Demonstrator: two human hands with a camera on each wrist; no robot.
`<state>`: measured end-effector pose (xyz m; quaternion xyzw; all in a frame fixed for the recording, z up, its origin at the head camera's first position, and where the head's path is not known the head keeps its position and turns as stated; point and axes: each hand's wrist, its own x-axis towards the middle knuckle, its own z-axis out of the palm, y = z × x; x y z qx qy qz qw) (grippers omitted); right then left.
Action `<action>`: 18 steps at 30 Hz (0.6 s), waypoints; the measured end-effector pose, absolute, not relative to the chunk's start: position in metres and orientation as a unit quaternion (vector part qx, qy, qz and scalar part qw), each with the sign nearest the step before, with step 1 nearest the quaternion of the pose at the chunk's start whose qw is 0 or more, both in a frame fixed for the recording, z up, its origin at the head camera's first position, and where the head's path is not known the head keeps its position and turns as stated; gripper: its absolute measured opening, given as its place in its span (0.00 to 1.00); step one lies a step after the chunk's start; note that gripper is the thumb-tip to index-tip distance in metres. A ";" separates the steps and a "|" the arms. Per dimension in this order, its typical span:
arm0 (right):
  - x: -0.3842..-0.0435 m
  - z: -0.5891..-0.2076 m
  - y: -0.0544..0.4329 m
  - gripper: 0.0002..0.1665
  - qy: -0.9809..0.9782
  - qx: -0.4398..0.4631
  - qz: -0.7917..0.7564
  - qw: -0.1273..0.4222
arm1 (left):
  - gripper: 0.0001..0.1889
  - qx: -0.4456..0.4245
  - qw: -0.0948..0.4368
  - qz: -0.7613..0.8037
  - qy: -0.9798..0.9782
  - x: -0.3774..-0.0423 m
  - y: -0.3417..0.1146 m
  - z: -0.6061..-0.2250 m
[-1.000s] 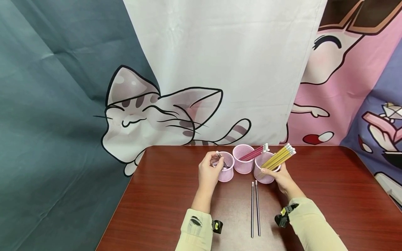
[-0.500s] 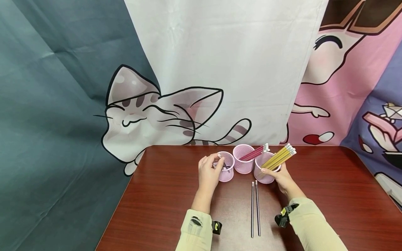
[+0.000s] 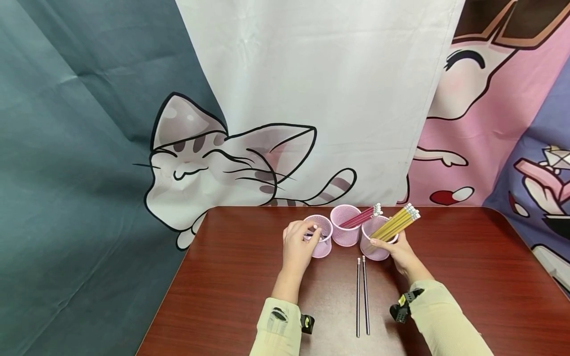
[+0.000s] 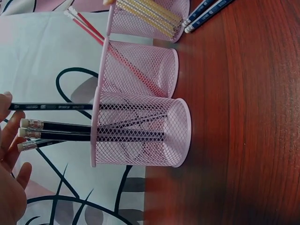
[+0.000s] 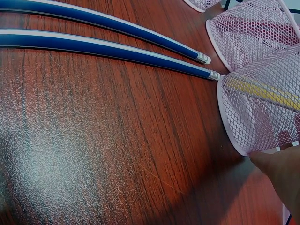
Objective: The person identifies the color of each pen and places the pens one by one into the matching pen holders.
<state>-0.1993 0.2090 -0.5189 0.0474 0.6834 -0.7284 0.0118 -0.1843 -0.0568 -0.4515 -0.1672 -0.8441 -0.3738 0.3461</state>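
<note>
My left hand (image 3: 297,247) is over the left pink mesh pencil cup (image 3: 322,248), its fingertips pinching the eraser end of a dark pencil (image 4: 56,106). That pencil stands inside the cup; its eraser is hidden by the fingers in the left wrist view. Several more dark pencils (image 4: 65,136) lean in the same cup, white erasers toward the palm. On the right, my right hand (image 3: 406,256) grips another pink mesh cup (image 3: 368,248), thumb over its rim and the other fingers mostly hidden behind. A bundle of yellow pencils (image 3: 394,222) leans rightward in it.
Between and slightly behind these two stands a middle pink mesh cup (image 3: 345,238) with red pencils (image 3: 361,217). Two blue pencils (image 3: 358,301) lie side by side on the brown table (image 3: 222,287), erasers toward the cups. A printed cloth (image 3: 338,99) hangs behind the table.
My left hand has lowered the dark pencil farther into the left cup, its fingers moving slightly right and down. My right hand keeps its grip on the right cup.
</note>
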 end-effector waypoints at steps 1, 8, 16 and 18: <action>-0.200 -0.519 0.209 0.52 0.683 0.049 -0.729 0.012 | 0.06 -0.167 0.350 -0.372 -0.843 -0.184 -0.057 -0.451; -0.202 -0.522 0.211 0.53 0.682 0.051 -0.729 0.011 | 0.06 -0.170 0.342 -0.347 -0.856 -0.183 -0.057 -0.451; -0.201 -0.525 0.211 0.51 0.683 0.045 -0.729 0.003 | 0.05 -0.175 0.338 -0.330 -0.864 -0.182 -0.056 -0.453; -0.201 -0.526 0.210 0.50 0.683 0.041 -0.729 -0.001 | 0.05 -0.173 0.333 -0.326 -0.868 -0.182 -0.056 -0.454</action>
